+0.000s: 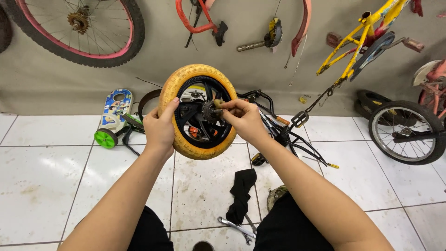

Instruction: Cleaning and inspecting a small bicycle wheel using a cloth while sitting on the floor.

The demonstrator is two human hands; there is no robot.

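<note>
A small bicycle wheel (189, 79) with a yellow tyre and black plastic spokes is held upright in front of me. My left hand (160, 128) grips the tyre's left side. My right hand (241, 118) pinches a small part at the hub axle (211, 110) in the wheel's middle; the fingers hide what that part is. Both forearms reach up from the bottom of the head view.
A black rag (241, 193) and a spanner (237, 227) lie on the white tiled floor between my knees. A black bicycle frame (288, 135) lies behind the wheel, a green training wheel (106, 138) at left. A pink-rimmed wheel (83, 28), yellow frame (357, 42) and another wheel (406, 132) stand along the wall.
</note>
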